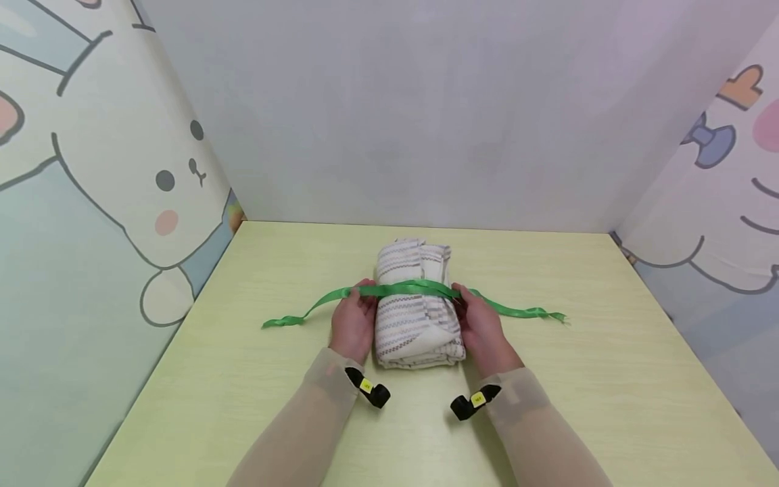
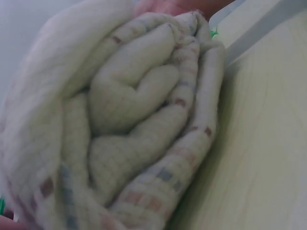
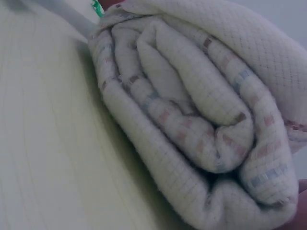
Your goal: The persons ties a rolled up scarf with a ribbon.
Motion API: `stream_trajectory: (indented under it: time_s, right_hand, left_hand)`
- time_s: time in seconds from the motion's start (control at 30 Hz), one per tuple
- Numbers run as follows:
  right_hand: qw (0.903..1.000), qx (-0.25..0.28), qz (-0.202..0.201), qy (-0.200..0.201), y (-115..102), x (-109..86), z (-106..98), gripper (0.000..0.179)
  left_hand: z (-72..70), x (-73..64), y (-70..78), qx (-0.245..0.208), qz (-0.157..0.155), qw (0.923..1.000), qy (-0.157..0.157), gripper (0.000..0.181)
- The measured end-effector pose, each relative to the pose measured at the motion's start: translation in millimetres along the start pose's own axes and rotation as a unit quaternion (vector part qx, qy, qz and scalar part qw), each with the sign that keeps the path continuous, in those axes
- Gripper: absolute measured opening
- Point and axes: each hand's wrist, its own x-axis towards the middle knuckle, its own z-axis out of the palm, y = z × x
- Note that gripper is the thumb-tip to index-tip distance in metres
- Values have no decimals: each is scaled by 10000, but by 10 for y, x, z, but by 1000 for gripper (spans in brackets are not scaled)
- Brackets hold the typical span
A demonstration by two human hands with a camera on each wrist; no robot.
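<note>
A rolled striped cloth (image 1: 402, 325) lies on the table, cream with bands of small coloured marks. Across its top runs a green ribbon (image 1: 414, 287), its two tails trailing out to either side on the table. My left hand (image 1: 354, 321) grips the roll's left side, with the thumb by the ribbon. On the opposite side my right hand (image 1: 482, 328) holds the roll, thumb also at the ribbon. Fingers on the far side of the roll are partly hidden. Both wrist views show the near end of the cloth (image 2: 129, 105), its layers coiled inward.
The pale yellow table (image 1: 243, 406) meets a plain light wall (image 1: 414, 122) at the back. Side walls with cartoon animals stand at left (image 1: 122, 169) and right (image 1: 712, 203). A small black wrist camera (image 1: 368, 387) sits on each sleeve.
</note>
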Motion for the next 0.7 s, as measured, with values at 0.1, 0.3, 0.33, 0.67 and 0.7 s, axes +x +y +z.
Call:
stream_trajectory:
  time_s: [0.1, 0.3, 0.33, 0.67, 0.7]
  right_hand:
    - [9998, 149, -100, -6, -21, 4, -22, 45]
    - [9980, 595, -168, -116, -59, -4, -75, 47]
    - [9974, 680, -177, -156, -65, -14, -79, 47]
    - [9854, 1621, -223, -482, -138, -114, -36, 49]
    - [9831, 1746, -212, -511, -150, -116, -28, 49]
  left_hand:
    - [1, -6, 35, -310, 50, 9995, 31, 42]
    - [-23, 5, 82, -982, -68, 9951, -102, 41]
    - [-25, 7, 87, -1096, -92, 9939, -124, 42]
    - [26, -33, 155, -2060, -268, 9779, -215, 38]
    - [34, -34, 162, -2138, -274, 9762, -231, 37]
